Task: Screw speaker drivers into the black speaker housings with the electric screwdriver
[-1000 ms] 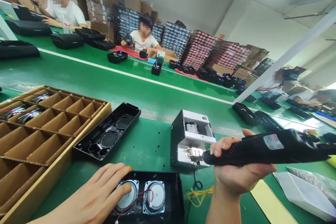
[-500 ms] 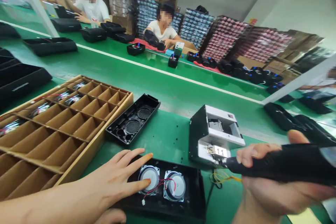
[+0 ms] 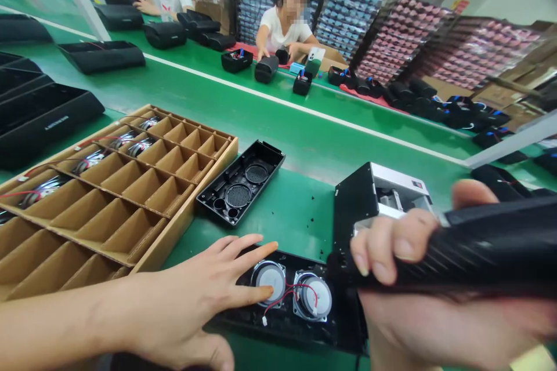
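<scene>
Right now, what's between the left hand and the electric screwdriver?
Head view: a round speaker in the black speaker housing, between left hand and electric screwdriver.

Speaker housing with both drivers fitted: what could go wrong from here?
Likely risks:
1. The left hand has its thumb on the left speaker cone, so pressing harder might dent it.
2. The right hand holds the electric screwdriver with its tip near the speaker housing. A slip could nick the red wire between the drivers.
3. Black specks on the green mat could get into the open housing.
</scene>
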A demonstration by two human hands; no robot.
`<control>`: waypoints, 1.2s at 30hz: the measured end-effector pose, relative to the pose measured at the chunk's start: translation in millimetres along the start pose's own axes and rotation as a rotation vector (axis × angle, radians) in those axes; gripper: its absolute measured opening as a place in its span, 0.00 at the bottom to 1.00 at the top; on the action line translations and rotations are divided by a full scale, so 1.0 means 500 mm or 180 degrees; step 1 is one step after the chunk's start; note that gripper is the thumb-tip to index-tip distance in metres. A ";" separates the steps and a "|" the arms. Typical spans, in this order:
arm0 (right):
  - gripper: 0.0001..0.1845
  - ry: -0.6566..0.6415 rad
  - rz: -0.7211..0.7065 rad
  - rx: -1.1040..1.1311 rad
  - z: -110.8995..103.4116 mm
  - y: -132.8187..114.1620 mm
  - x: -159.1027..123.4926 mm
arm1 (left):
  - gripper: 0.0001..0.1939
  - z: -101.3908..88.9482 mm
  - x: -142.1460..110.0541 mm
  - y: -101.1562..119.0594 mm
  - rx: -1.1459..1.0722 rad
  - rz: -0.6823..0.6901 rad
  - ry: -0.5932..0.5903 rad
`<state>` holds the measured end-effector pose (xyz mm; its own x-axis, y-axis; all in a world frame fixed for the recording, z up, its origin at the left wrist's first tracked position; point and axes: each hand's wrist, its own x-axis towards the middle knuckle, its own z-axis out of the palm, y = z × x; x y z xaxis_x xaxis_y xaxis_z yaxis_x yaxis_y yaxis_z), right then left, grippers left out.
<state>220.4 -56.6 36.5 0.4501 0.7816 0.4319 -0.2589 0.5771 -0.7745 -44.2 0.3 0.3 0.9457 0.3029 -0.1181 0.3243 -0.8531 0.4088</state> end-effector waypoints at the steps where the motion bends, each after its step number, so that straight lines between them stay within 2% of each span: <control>1: 0.35 -0.0142 -0.0003 0.0102 0.012 0.012 0.003 | 0.30 0.004 0.002 -0.005 -0.0080 -0.0008 0.0206; 3: 0.35 -0.0254 -0.0009 0.0232 0.023 0.037 0.005 | 0.21 0.012 0.012 -0.011 -0.0074 -0.0157 0.0638; 5: 0.35 -0.0218 0.0005 0.0250 0.025 0.059 0.000 | 0.18 0.021 0.030 -0.012 0.0117 -0.0336 0.0841; 8: 0.33 -0.0198 0.0008 0.0274 0.027 0.084 -0.012 | 0.16 0.029 0.057 -0.005 0.0391 -0.0402 0.0706; 15: 0.34 -0.0229 0.0078 0.0314 0.027 0.116 -0.024 | 0.22 0.043 0.086 0.011 0.0485 -0.0662 0.0369; 23: 0.34 -0.0365 0.0070 0.0336 0.025 0.126 -0.020 | 0.19 0.056 0.082 -0.003 0.0396 -0.0496 0.0487; 28: 0.31 -0.0311 0.0090 0.0205 0.029 0.123 -0.022 | 0.19 0.056 0.084 -0.004 0.0394 -0.0446 0.0482; 36: 0.33 -0.0363 0.0175 0.0342 0.026 0.129 -0.022 | 0.17 0.050 0.086 -0.001 0.0355 -0.0490 0.0376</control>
<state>187.7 -24.6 -12.2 0.3344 0.8310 0.4445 -0.3733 0.5499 -0.7472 -2.9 3.2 -27.7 0.8777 0.4752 -0.0619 0.4713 -0.8327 0.2907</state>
